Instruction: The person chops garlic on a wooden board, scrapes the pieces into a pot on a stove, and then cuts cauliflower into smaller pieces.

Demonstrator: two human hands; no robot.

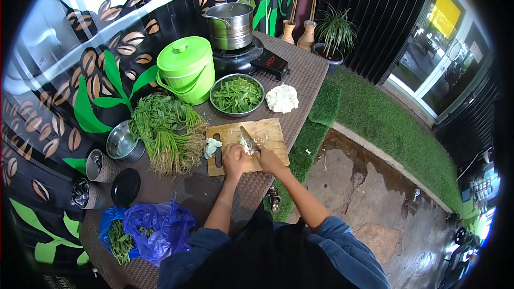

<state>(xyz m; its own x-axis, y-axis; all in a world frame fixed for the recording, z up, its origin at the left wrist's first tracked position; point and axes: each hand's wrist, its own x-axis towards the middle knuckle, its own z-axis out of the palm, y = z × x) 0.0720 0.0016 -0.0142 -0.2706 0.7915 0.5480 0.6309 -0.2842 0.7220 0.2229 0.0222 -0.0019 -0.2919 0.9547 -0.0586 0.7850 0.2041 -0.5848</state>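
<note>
My right hand (270,160) is closed round the handle of a kitchen knife (248,138). The blade points away from me over a wooden cutting board (270,128). Beside the blade, my left hand (234,161) has its fingers bent and pressed onto a piece of cauliflower, mostly hidden under them. Finely chopped white bits (247,146) lie around the blade. A pale leafy cauliflower scrap (212,147) rests at the board's left, near its handle slot. Past the board's far right corner sits a white cauliflower head (282,98).
Behind the board stand a bowl of cut greens (237,95), a green lidded bucket (186,69) and a steel pot (231,25) on a gas stove (241,59). Rooted greens (166,134), a metal bowl (126,142) and purple plastic bags (158,230) are left. The table edge (305,123) runs close right.
</note>
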